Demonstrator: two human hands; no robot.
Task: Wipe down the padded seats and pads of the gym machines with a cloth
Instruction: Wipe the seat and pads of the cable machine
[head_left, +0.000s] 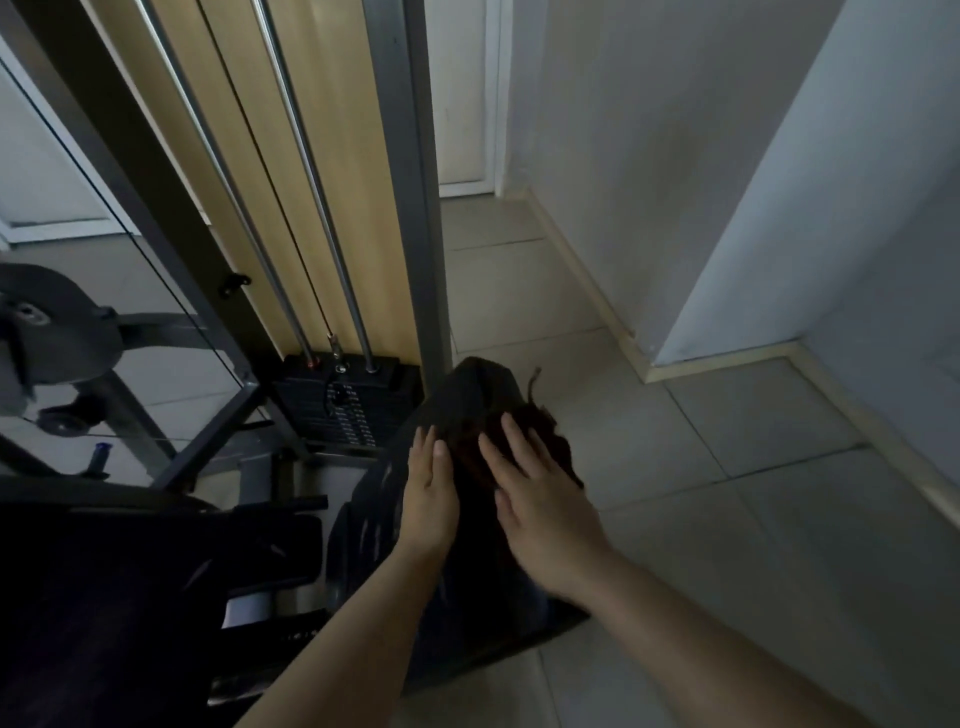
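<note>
A dark padded backrest (467, 395) of a gym machine stands in front of me, leaning away toward the weight stack. A dark reddish-brown cloth (540, 431) lies over its upper right part, with a frayed thread sticking up. My right hand (540, 499) presses flat on the cloth with its fingers spread. My left hand (428, 493) lies flat on the pad just left of the cloth, fingers straight. A second dark pad (156, 561) sits at the lower left.
The weight stack (345, 410) with its chrome guide rods and grey frame post (410, 182) rises behind the pad. A mirror (104, 322) at the left reflects weight plates. Tiled floor (727, 467) and white walls lie to the right.
</note>
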